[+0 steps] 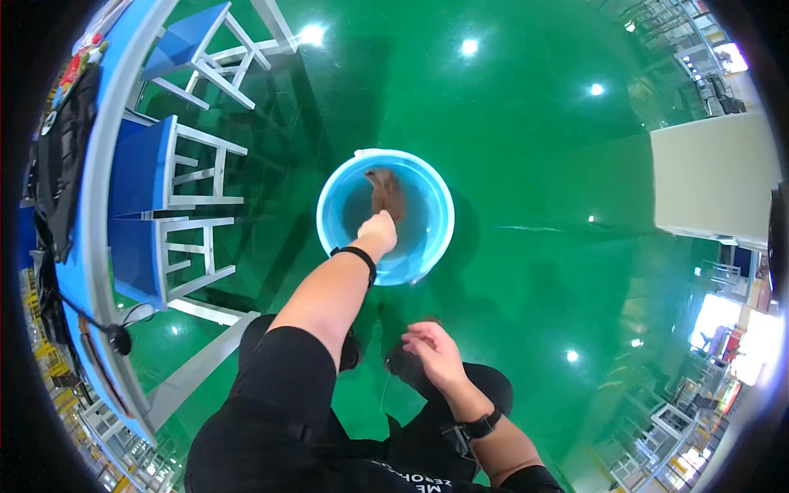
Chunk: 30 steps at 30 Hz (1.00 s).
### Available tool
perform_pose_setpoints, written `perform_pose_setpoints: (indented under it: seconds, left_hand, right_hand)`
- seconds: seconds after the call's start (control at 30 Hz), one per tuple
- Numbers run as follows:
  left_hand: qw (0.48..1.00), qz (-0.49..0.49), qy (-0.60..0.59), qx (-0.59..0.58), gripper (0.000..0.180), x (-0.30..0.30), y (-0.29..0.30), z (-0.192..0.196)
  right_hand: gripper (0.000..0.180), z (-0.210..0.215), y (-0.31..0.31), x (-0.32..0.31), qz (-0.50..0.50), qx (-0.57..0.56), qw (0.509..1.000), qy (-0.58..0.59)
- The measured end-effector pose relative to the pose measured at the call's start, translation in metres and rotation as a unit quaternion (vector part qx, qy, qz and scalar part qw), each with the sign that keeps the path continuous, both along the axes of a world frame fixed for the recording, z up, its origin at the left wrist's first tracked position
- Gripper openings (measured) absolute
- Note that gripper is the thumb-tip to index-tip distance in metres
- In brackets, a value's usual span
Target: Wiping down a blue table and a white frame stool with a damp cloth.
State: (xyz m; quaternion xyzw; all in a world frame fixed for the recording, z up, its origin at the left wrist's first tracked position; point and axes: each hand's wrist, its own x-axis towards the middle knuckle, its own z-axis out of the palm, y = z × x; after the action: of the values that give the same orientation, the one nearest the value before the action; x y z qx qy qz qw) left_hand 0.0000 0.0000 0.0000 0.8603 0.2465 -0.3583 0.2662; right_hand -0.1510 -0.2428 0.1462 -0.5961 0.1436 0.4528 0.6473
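Note:
A light blue bucket [436, 193] stands on the green floor straight ahead of me. My left hand [380, 229] reaches into it and is closed on the lower end of a brown cloth [386, 189] that hangs inside the bucket. A black band circles that wrist. My right hand [433, 352] hovers low over my knee with its fingers spread and nothing in it; a black watch sits on its wrist.
Blue stools with white frames [177, 177] line up on the left beside a long blue table [82, 205] holding dark cloth and cables. A white block [711, 177] stands at the right. The shiny green floor [542, 271] reflects ceiling lights.

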Motion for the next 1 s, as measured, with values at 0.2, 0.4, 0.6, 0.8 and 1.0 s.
perform_pose_setpoints:
  seconds: [0.2,0.4,0.6,0.8,1.0]
  left_hand:
    - [0.994,-0.072,-0.021,0.082,0.043,0.056,-0.023,-0.117]
    - [0.958,-0.198,0.204,0.042,0.048,0.06,0.004,-0.163]
    - [0.94,-0.306,0.128,0.074,0.036,0.068,0.038,-0.129]
    - [0.993,0.016,0.042,0.105,0.036,0.088,0.014,-0.153]
    - [0.965,-0.168,0.17,0.11,0.035,0.021,0.025,-0.191]
  right_hand:
    - [0.03,-0.02,-0.004,0.054,0.177,-0.079,0.973,-0.125]
    - [0.03,-0.011,-0.011,0.075,0.133,-0.019,0.975,-0.177]
    - [0.031,-0.011,-0.002,0.077,0.157,0.004,0.971,-0.181]
    - [0.029,-0.022,-0.008,0.088,0.173,-0.032,0.965,-0.196]
    - [0.03,-0.034,0.001,0.097,0.226,-0.032,0.943,-0.244]
